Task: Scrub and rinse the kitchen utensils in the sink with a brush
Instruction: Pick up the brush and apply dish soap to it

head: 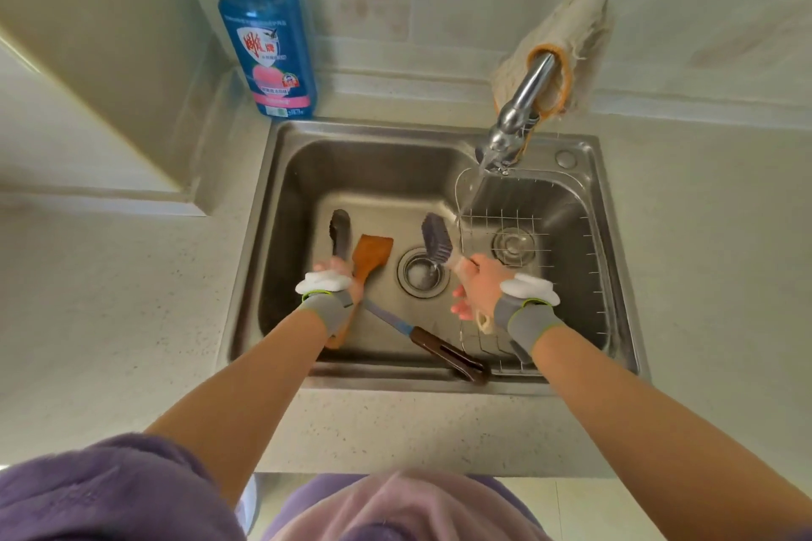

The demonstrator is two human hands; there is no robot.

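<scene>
In the sink [373, 171], the tongs [340, 233] held in my left hand [338, 272] lie left of the spatula [371, 253]. The drain [422, 272] sits mid-basin, with the brush [437, 237] in my right hand [479, 286] above it. The knife [439, 349] lies nearest me. A wire rack [571, 259] fills the right side under the faucet [520, 110]. A bottle [268, 48] stands behind the left corner.

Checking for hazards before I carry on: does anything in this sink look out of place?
The knife lies loose across the sink floor, brown handle propped against the front wall, blade pointing toward the left hand gripping the tongs. A cloth is also draped over the tap.
</scene>
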